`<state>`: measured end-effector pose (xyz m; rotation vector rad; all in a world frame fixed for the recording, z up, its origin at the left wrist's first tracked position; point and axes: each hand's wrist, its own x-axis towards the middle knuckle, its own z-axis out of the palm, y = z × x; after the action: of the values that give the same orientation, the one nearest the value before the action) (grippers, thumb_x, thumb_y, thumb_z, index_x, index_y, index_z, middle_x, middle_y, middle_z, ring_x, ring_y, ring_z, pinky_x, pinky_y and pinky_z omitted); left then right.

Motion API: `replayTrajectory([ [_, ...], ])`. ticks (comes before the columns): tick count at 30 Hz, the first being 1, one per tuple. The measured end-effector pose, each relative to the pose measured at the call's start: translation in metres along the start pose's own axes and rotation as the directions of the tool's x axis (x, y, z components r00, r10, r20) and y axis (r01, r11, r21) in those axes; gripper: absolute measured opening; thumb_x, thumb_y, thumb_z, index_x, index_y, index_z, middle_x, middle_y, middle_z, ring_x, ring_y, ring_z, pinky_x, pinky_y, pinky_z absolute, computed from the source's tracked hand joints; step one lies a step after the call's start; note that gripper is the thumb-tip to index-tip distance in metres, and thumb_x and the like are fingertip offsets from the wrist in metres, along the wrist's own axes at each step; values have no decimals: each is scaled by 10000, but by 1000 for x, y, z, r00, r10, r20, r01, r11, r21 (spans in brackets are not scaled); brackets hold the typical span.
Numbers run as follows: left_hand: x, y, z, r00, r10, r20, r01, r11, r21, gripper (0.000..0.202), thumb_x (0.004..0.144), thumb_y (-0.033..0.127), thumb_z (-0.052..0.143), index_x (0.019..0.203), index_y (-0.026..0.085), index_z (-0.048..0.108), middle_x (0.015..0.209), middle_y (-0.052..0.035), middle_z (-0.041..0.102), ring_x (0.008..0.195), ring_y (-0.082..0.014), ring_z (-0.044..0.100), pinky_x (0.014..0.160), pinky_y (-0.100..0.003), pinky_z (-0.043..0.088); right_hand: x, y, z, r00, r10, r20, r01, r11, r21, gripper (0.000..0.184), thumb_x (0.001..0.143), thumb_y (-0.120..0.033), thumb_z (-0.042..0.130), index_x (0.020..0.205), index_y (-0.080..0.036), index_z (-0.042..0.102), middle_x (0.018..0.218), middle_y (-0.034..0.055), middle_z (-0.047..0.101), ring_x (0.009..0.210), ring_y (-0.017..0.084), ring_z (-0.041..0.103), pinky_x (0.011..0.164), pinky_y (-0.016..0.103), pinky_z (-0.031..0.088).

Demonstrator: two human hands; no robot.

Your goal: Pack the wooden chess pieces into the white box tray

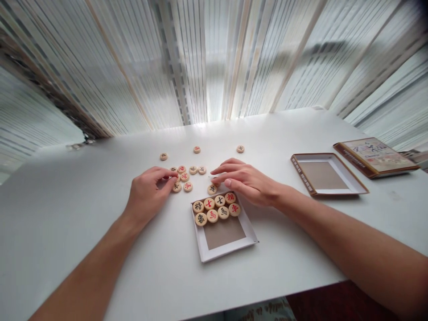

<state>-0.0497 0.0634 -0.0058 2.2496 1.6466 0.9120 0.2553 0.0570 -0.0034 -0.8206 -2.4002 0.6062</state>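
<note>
A shallow white cardboard tray [226,248] lies on the white table [83,232] just in front of me, with several round wooden game discs [216,208] lined up in two rows at its far end. More discs [187,177] lie loose beyond it. My left hand [147,196] is closed in a pinch on one loose disc at the left of that cluster. Fingers stretched out, my right hand [245,182] lies flat over the table by the tray's far right corner, its fingertips beside a disc [211,189].
Three single discs [197,149] lie further back. An empty brown-edged box half [327,174] sits to the right, with its printed lid [374,156] behind it near the table's right edge. Striped curtains hang behind the table.
</note>
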Motion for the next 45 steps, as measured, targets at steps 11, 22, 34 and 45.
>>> replayTrajectory([
  [11, 1, 2, -1, 1000, -4, 21, 4, 1000, 2, 209, 957, 324, 692, 1023, 217, 858, 1084, -64, 827, 994, -245, 767, 850, -321, 581, 0, -1, 4, 1000, 16, 0, -16, 1000, 6, 522, 1145, -367, 367, 1197, -115, 821, 1332, 177, 764, 1278, 330, 633, 1105, 530, 498],
  [22, 3, -2, 2, 1000, -8, -11, 8, 999, -42, 177, 919, 305, 716, 974, 219, 860, 1045, -51, 832, 956, -232, 768, 816, -315, 585, -3, 2, 8, 999, 43, 10, -43, 999, 3, 560, 1154, -437, 346, 1208, -137, 817, 1343, 188, 731, 1285, 351, 618, 1092, 556, 502],
  [34, 3, -8, 4, 998, -66, -25, 63, 995, -80, 195, 926, 324, 710, 992, 214, 857, 1012, -47, 835, 784, -182, 708, 737, -299, 564, -5, 4, 11, 988, 30, -150, -25, 999, 37, 533, 1166, -418, 343, 1295, -133, 773, 1276, 174, 754, 1184, 294, 694, 1037, 457, 531],
  [45, 0, 0, 1, 994, -74, -78, 66, 994, -90, 191, 924, 324, 725, 1000, 202, 850, 977, -43, 842, 718, -166, 677, 690, -291, 557, -6, 5, 12, 960, 63, -272, -56, 998, 30, 637, 1177, -469, 299, 1147, -127, 836, 1143, 150, 803, 1042, 251, 751, 918, 386, 554],
])
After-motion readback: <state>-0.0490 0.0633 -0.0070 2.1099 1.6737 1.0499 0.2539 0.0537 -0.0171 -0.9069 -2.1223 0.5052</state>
